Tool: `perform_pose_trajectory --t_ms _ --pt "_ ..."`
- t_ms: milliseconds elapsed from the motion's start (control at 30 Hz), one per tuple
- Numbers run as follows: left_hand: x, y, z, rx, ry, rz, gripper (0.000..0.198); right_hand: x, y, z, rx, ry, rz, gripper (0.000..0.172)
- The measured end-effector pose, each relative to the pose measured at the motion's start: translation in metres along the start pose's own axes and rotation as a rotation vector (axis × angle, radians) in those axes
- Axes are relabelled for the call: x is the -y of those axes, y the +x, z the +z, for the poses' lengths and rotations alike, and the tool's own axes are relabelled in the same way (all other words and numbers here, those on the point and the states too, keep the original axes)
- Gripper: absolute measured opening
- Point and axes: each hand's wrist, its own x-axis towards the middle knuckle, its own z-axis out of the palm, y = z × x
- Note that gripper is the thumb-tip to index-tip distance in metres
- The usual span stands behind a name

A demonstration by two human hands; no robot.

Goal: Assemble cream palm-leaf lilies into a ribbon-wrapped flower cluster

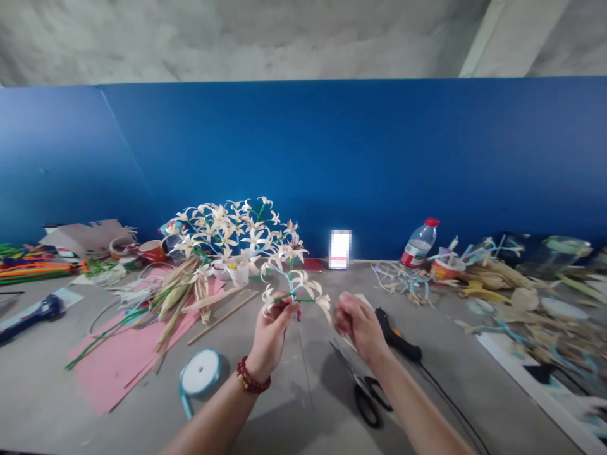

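My left hand (277, 325), with a beaded bracelet at the wrist, pinches the stem of an artificial flower spray (293, 281). The spray has cream petals and a stem wrapped in green and light blue, and it stands upright above the table. Just right of its lowest bloom, my right hand (358, 322) is closed, fingers curled together; whatever they may hold is hidden. Below that hand lie black-handled scissors (363, 385), blades pointing away. A black glue gun (396, 335) with a cord rests beside my right wrist. Light blue ribbon on a spool (202, 371) lies left of my left forearm.
Behind my left hand stand similar flowers (227, 227) in a small white cup (238, 274). Pink paper (109, 373) under dried husks lies left. A red-capped bottle (420, 243), an orange cup (447, 268) and a husk pile (540, 316) are right. A blue panel (303, 151) closes the back.
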Motion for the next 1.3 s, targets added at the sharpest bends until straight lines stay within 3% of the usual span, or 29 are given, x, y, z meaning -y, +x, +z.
perform_pose_trajectory --t_ms 167,233,533,767,1000,1300 --pt "-0.004 -0.002 0.003 -0.009 0.019 -0.024 0.018 -0.006 -0.005 -0.006 0.034 -0.13 -0.019 0.032" --pt "-0.006 -0.006 0.005 -0.01 0.023 -0.036 0.018 -0.005 -0.006 0.0 0.031 -0.124 -0.058 0.021" --pt "-0.009 -0.024 0.014 0.058 0.008 -0.087 0.019 -0.013 -0.014 0.035 0.06 -0.043 -0.208 0.014" --pt "-0.017 -0.031 0.021 0.072 -0.054 -0.163 0.02 -0.011 -0.022 0.032 0.056 -0.096 -0.337 0.007" --pt "-0.016 -0.035 0.022 0.075 -0.089 -0.191 0.018 -0.002 -0.024 0.03 0.09 -0.191 -0.451 0.01" --pt "-0.018 -0.037 0.023 0.06 -0.11 -0.231 0.02 -0.013 -0.019 0.024 0.146 -0.182 -0.461 0.007"
